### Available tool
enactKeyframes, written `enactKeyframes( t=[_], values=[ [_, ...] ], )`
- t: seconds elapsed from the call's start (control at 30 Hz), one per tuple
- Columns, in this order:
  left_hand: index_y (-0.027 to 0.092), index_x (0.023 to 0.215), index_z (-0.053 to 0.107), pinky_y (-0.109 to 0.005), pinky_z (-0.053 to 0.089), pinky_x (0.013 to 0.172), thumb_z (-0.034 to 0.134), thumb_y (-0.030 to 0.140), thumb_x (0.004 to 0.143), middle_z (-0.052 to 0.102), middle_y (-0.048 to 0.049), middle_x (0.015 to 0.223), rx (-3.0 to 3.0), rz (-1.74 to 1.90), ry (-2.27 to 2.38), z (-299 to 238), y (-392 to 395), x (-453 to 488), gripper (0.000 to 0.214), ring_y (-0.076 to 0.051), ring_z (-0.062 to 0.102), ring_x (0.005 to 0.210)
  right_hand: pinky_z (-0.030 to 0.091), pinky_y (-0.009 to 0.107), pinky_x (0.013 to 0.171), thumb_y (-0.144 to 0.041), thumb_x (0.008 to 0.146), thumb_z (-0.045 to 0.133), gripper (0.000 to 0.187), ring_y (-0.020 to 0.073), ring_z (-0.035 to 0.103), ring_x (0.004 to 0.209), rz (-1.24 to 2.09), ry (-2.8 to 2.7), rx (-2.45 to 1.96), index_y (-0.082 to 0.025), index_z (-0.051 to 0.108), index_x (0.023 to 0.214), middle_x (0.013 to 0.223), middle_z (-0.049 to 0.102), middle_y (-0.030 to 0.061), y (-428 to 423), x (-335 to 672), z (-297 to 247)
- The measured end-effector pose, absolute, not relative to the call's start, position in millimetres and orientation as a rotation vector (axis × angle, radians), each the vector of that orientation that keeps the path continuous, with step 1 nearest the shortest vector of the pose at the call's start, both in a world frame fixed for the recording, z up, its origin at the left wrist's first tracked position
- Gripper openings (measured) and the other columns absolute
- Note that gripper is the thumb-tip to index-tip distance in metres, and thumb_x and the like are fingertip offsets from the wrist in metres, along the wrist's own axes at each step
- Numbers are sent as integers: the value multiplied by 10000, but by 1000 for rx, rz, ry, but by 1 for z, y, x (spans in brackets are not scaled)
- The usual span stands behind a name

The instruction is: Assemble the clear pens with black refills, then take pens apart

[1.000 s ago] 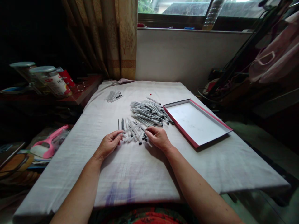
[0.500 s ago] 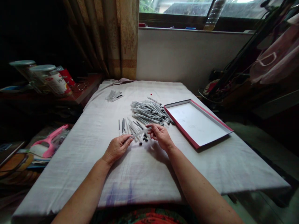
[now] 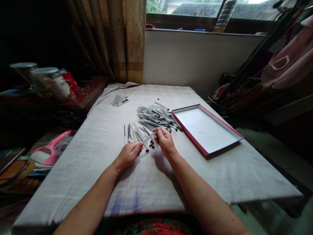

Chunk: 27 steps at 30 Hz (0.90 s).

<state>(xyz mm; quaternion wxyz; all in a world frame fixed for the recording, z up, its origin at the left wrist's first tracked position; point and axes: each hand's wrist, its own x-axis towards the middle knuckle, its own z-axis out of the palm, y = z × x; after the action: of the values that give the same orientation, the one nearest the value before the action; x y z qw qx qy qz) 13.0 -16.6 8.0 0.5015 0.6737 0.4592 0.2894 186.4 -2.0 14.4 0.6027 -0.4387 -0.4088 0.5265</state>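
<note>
Near-left of red-edged tray [image 3: 205, 129]: purple marks [image 3: 123, 203] on white tablecloth [image 3: 85, 192].
Left hand [image 3: 128, 153]: farther from tray than the other; thumb and fingers pinched together on near end of a thin clear tube [image 3: 149, 137].
Right hand [image 3: 165, 141]: tray side; fingers curled in tight on the far end. Exact fingertip contact too small to tell.
Tube axis: left of tray, spans hand to hand, slanting from near-left to far-right, roughly at tray's far-left corner. Both hands equally close, one per end.
Loose black caps [image 3: 152, 143]: left of tray, between the hands in view.
Small pen pile [image 3: 134, 133]: left of tray, just beyond left hand; tube crosses in front of it, clearance can't tell.
Big pen pile [image 3: 156, 118]: close along tray's left wall, sits between tube and tray's far-left corner. Main obstacle that way.
Red bit [image 3: 158, 99]: far-left of tray, past big pile.
Thin-stick bundle [image 3: 117, 100]: farther left of tray, well apart from both piles.
</note>
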Motion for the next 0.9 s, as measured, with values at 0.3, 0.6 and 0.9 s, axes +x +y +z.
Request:
enactKeyframes(
  t=[0.3, 0.6, 0.9],
  values=[
    [221, 595, 435, -198, 195, 302, 459, 810, 721, 238, 107, 349, 1401, 481, 954, 16, -14, -18, 602, -63, 165, 301, 255, 210, 412, -656, 714, 616, 436, 76, 340, 440, 937, -841, -956, -235, 510, 762, 531, 379, -80, 13, 217, 28],
    [202, 912, 577, -205, 342, 492, 553, 647, 770, 500, 45, 587, 1467, 1074, 1425, 5, 8, -20, 468, -109, 453, 517, 407, 237, 476, -485, 755, 645, 341, 136, 585, 575, 927, -1135, -1099, -205, 608, 947, 723, 657, 9, 9, 214, 2],
    [225, 1098, 678, -287, 489, 759, 509, 351, 893, 724, -73, 1099, 2234, 708, 1912, 0, -9, -19, 295, -232, 680, 929, 484, 314, 800, -294, 862, 569, 203, 213, 674, 857, 281, -1873, -1364, -221, 709, 990, 941, 748, 71, -10, 205, -7]
  ],
)
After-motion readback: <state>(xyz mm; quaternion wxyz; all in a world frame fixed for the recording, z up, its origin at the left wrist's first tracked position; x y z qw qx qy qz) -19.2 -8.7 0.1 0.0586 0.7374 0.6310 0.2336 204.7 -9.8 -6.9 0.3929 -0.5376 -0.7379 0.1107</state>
